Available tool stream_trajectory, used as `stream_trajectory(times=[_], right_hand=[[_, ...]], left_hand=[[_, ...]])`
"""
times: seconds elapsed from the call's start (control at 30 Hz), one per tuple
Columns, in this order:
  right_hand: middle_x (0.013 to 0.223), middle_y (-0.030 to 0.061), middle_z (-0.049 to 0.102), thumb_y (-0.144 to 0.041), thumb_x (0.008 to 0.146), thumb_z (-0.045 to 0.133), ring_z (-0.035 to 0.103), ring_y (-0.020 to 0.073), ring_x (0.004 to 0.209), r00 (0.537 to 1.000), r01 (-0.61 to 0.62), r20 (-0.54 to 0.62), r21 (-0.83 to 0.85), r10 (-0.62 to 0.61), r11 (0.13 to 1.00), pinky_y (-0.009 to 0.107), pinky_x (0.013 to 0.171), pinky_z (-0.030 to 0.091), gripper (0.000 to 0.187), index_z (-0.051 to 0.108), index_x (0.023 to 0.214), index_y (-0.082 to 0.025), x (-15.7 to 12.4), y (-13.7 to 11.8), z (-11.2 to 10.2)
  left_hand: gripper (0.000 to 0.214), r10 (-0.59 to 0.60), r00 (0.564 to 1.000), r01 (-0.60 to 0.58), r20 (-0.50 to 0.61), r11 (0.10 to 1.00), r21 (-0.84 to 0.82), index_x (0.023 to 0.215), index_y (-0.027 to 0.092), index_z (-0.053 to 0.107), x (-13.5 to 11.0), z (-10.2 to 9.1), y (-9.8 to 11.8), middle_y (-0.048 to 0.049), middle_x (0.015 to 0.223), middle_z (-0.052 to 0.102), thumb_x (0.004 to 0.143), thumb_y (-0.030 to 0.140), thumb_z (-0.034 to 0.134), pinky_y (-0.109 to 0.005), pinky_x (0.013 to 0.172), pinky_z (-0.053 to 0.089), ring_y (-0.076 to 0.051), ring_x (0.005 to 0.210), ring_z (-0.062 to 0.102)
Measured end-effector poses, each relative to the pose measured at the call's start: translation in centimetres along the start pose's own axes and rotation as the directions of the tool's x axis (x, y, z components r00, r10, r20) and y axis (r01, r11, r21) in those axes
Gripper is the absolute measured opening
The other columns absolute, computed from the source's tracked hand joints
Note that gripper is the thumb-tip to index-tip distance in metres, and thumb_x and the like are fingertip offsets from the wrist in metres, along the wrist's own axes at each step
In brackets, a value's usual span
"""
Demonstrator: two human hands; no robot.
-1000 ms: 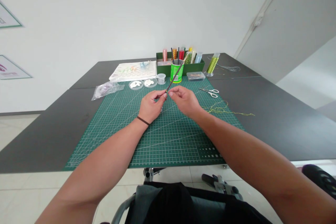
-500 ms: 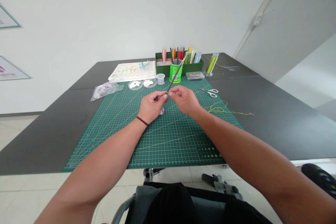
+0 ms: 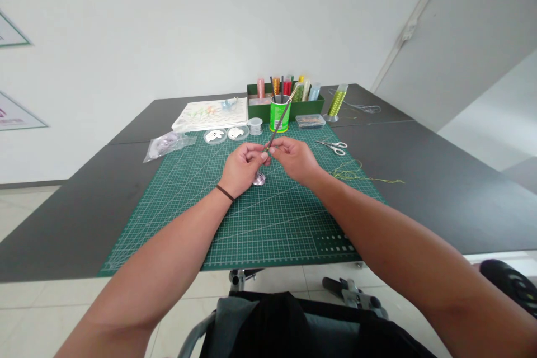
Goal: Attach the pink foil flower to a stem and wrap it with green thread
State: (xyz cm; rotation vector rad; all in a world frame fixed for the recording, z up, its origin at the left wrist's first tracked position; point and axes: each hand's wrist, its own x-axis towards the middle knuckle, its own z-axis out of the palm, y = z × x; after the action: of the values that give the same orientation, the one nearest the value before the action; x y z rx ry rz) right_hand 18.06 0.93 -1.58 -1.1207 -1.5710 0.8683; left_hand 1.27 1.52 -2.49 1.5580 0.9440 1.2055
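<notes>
Both of my hands meet over the middle of the green cutting mat (image 3: 268, 218). My left hand (image 3: 241, 168) is closed in a pinch on the near end of a thin dark stick (image 3: 279, 123) that slants up and away to the right. My right hand (image 3: 296, 159) is also closed in a pinch at the same spot on the stick, its fingertips touching those of the left hand. A small pale petal-like piece (image 3: 259, 180) lies on the mat just under my left hand.
A green cup (image 3: 278, 114) of sticks, a green tray (image 3: 285, 102) of bead tubes, a small clear jar (image 3: 254, 126), two round dishes (image 3: 226, 134), a plastic bag (image 3: 165, 144), scissors (image 3: 335, 147), loose green thread (image 3: 356, 174) and a green thread spool (image 3: 337, 103) stand farther back.
The view has drifted slightly, and the small pale piece under my left hand has come into sight. My hands keep their pinch on the stick.
</notes>
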Motion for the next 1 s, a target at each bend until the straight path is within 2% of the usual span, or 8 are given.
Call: stream_trajectory(times=[0.2, 0.3, 0.5, 0.6, 0.73, 0.87, 1.0], right_hand=[[0.065, -0.0019, 0.066, -0.028, 0.085, 0.064, 0.062, 0.0152, 0.061, 0.999, -0.034, 0.003, 0.121, 0.033, 0.992, 0.029, 0.061, 0.047, 0.008, 0.061, 0.085, -0.020, 0.18, 0.36, 0.18], [0.068, 0.0002, 0.069, -0.025, 0.085, 0.065, 0.066, 0.0167, 0.065, 0.999, -0.046, 0.018, 0.129, 0.044, 0.991, 0.031, 0.065, 0.050, 0.006, 0.061, 0.085, -0.020, 0.16, 0.38, 0.17], [0.065, -0.0005, 0.067, -0.024, 0.087, 0.064, 0.063, 0.0166, 0.061, 0.999, -0.046, 0.027, -0.012, 0.047, 0.999, 0.029, 0.057, 0.046, 0.005, 0.064, 0.086, -0.020, 0.00, 0.20, 0.14], [0.064, -0.0004, 0.069, -0.024, 0.088, 0.062, 0.067, 0.0173, 0.064, 0.998, -0.043, 0.048, 0.020, 0.042, 0.999, 0.030, 0.062, 0.051, 0.003, 0.062, 0.087, -0.021, 0.01, 0.30, 0.30], [0.065, 0.0000, 0.071, -0.025, 0.089, 0.060, 0.070, 0.0173, 0.065, 0.997, -0.030, 0.072, 0.045, 0.026, 0.999, 0.030, 0.064, 0.052, 0.005, 0.059, 0.087, -0.021, -0.04, 0.43, 0.33], [0.065, -0.0007, 0.070, -0.026, 0.088, 0.060, 0.067, 0.0153, 0.062, 0.997, 0.020, 0.080, 0.000, -0.020, 1.000, 0.027, 0.060, 0.049, 0.006, 0.058, 0.087, -0.020, -0.17, 0.21, 0.06], [0.063, -0.0016, 0.067, -0.026, 0.088, 0.060, 0.061, 0.0137, 0.058, 0.998, 0.023, 0.055, -0.099, -0.017, 0.995, 0.026, 0.055, 0.043, 0.009, 0.057, 0.081, -0.020, -0.22, -0.19, -0.14]], left_hand=[[0.017, -0.003, 0.999, 0.003, 0.035, 1.000, 0.007, 0.092, 0.016, 0.065, 0.02, -0.04, -0.03, -0.0055, 0.079, 0.079, 0.085, 0.031, 0.072, -0.029, 0.073, 0.054, -0.017, 0.076, 0.074], [0.017, -0.016, 0.998, 0.015, 0.055, 1.000, 0.007, 0.091, 0.017, 0.064, -0.02, -0.02, 0.05, -0.0053, 0.080, 0.079, 0.084, 0.030, 0.071, -0.028, 0.068, 0.052, -0.016, 0.074, 0.073], [0.020, -0.073, 0.994, 0.071, 0.077, 0.997, 0.027, 0.087, 0.017, 0.063, -0.08, 0.06, 0.19, -0.0040, 0.079, 0.078, 0.080, 0.031, 0.075, -0.026, 0.064, 0.052, -0.015, 0.071, 0.072], [0.018, -0.090, 0.993, 0.084, 0.080, 0.994, 0.073, 0.086, 0.017, 0.063, -0.09, 0.06, 0.22, -0.0055, 0.080, 0.079, 0.083, 0.032, 0.072, -0.027, 0.064, 0.052, -0.016, 0.071, 0.073], [0.013, -0.081, 0.994, 0.078, 0.075, 0.996, 0.038, 0.084, 0.016, 0.064, -0.11, 0.04, 0.26, -0.0061, 0.078, 0.079, 0.086, 0.028, 0.070, -0.029, 0.071, 0.055, -0.018, 0.075, 0.075], [0.010, -0.109, 0.992, 0.109, 0.066, 0.994, 0.006, 0.083, 0.016, 0.063, -0.10, 0.08, 0.34, -0.0054, 0.075, 0.078, 0.087, 0.023, 0.068, -0.027, 0.066, 0.054, -0.017, 0.072, 0.074], [0.007, -0.123, 0.990, 0.122, 0.062, 0.992, 0.009, 0.083, 0.016, 0.063, -0.16, 0.13, 0.41, -0.0043, 0.072, 0.077, 0.087, 0.020, 0.066, -0.025, 0.061, 0.052, -0.016, 0.068, 0.072]])
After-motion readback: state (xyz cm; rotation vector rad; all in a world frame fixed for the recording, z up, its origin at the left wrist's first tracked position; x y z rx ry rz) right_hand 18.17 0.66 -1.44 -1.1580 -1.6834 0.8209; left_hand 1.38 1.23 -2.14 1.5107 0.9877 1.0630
